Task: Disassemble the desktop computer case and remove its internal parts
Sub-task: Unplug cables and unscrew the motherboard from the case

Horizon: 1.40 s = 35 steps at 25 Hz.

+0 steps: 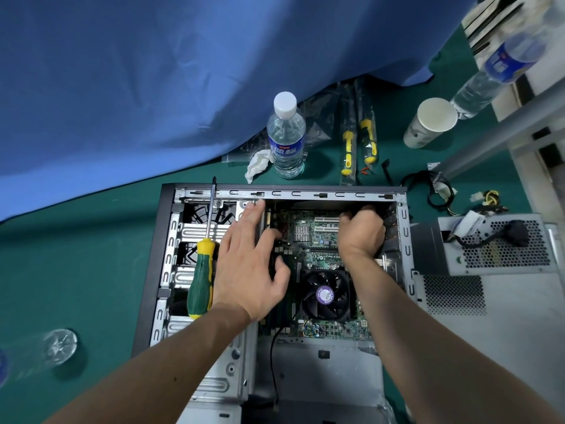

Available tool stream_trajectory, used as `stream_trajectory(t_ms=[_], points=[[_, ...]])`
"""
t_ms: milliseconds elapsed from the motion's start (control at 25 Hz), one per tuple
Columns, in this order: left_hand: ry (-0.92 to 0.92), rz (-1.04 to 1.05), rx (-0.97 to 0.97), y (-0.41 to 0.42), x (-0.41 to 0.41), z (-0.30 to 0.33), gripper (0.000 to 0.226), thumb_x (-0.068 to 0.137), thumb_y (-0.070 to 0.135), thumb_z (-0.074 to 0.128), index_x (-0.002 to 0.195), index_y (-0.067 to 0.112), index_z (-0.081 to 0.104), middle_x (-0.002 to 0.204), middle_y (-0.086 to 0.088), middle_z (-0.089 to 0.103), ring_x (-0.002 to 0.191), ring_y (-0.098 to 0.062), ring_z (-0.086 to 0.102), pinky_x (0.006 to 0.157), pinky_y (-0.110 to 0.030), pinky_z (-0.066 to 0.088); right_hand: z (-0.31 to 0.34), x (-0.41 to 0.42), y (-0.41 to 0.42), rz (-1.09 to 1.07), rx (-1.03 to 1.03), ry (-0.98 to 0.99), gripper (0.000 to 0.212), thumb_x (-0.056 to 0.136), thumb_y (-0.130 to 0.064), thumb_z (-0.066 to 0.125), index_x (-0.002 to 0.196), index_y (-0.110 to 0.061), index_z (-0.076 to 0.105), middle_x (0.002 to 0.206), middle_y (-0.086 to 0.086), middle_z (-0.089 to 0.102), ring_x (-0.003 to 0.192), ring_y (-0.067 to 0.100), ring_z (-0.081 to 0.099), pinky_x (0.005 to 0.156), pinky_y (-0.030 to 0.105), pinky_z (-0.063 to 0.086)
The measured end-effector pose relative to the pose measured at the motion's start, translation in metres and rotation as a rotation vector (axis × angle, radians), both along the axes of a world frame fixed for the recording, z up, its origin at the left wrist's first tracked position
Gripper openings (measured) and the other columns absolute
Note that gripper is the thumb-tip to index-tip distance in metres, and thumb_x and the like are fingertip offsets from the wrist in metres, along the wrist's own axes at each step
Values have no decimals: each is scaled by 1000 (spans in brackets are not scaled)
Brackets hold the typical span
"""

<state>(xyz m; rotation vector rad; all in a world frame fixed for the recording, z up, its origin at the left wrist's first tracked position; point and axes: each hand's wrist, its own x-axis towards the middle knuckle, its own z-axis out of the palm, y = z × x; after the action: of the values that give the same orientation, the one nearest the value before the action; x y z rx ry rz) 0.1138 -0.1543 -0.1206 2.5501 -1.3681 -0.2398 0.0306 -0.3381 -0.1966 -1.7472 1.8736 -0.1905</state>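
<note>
L hand point(249, 264) lay spread, holding nothing, fingertips on case point(159, 270) frame w/ screwdriver point(201, 280) just outside them; R hand point(360, 231) curled inside over motherboard point(318, 243), grip unclear.

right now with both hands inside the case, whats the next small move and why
Probably ease the motherboard up: the right hand is curled at its far corner, the left hand lies flat on its other edge, and the screwdriver is set aside.

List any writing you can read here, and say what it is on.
No text can be read for certain.
Standing water bottle: blue label with white characters, blurred.
Lying water bottle: similar blue label, blurred.
Fan: purple hub sticker, print too small.
Motherboard: white markings, too small.
</note>
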Motion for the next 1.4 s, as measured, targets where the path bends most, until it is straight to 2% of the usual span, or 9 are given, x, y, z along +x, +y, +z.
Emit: stream_trajectory(t_ms=[200, 360, 520, 720, 840, 1000, 1160, 1280, 1400], points=[[-1, -4, -14, 1, 1, -3, 37, 80, 35, 51, 110, 17, 60, 157, -13, 24, 147, -26, 18, 115, -39, 17, 0, 0, -2, -159, 74, -137, 24, 87, -20, 72, 90, 3, 64, 92, 20, 70, 84, 34, 69, 63, 30, 47], [-5, -6, -21, 1, 1, -6, 37, 81, 36, 51, 110, 16, 60, 157, -12, 25, 147, -26, 19, 115, -41, 20, 6, 4, -3, -99, 59, -65, 25, 82, -20, 77, 83, 2, 64, 90, 22, 70, 82, 36, 67, 65, 38, 56], [-12, -13, -31, 1, 1, -8, 36, 80, 36, 51, 109, 16, 60, 156, -13, 25, 146, -27, 20, 114, -40, 19, 13, 3, -4, -210, 98, -191, 26, 82, -21, 76, 71, -6, 58, 80, 15, 69, 66, 27, 64, 55, 28, 50], [-12, -8, -30, 1, 0, -7, 36, 81, 37, 50, 108, 16, 60, 157, -13, 25, 146, -27, 19, 115, -41, 18, 30, -12, 3, -99, 215, -176, 20, 87, -16, 70, 80, -1, 59, 81, 13, 67, 71, 28, 68, 61, 33, 57], [-10, -10, -26, 1, 1, -5, 36, 81, 38, 50, 107, 16, 60, 156, -13, 26, 146, -27, 20, 115, -39, 16, 42, -26, 11, -10, 360, -110, 14, 90, -8, 67, 80, -2, 59, 79, 10, 66, 65, 19, 67, 50, 25, 52], [-10, -9, -26, 1, 0, -3, 34, 81, 38, 49, 106, 17, 60, 156, -12, 27, 145, -27, 21, 114, -38, 15, 69, -31, 23, 124, 425, -25, 17, 92, -5, 61, 77, -5, 54, 81, 10, 68, 72, 21, 70, 64, 32, 59], [-2, -5, -37, 1, 0, -1, 33, 80, 37, 49, 104, 17, 60, 155, -13, 28, 143, -26, 23, 114, -41, 20, 105, -46, 34, 339, 418, 5, 16, 95, -7, 56, 109, 1, 58, 85, 8, 65, 77, 23, 70, 69, 38, 60], [-11, 2, -54, 1, -2, 1, 30, 80, 34, 52, 103, 16, 61, 155, -13, 30, 140, -25, 22, 113, -38, 18, 133, -55, 26, 467, 137, -179, 28, 96, -10, 54, 124, -9, 59, 84, -4, 64, 72, 14, 68, 67, 34, 60], [-8, 7, -69, 1, -2, 1, 29, 80, 33, 52, 102, 16, 60, 155, -12, 29, 139, -26, 25, 112, -40, 22, 135, -40, -17, 638, -319, -64, 25, 100, -24, 48, 117, -12, 62, 106, 2, 64, 99, 19, 56, 91, 39, 49]])
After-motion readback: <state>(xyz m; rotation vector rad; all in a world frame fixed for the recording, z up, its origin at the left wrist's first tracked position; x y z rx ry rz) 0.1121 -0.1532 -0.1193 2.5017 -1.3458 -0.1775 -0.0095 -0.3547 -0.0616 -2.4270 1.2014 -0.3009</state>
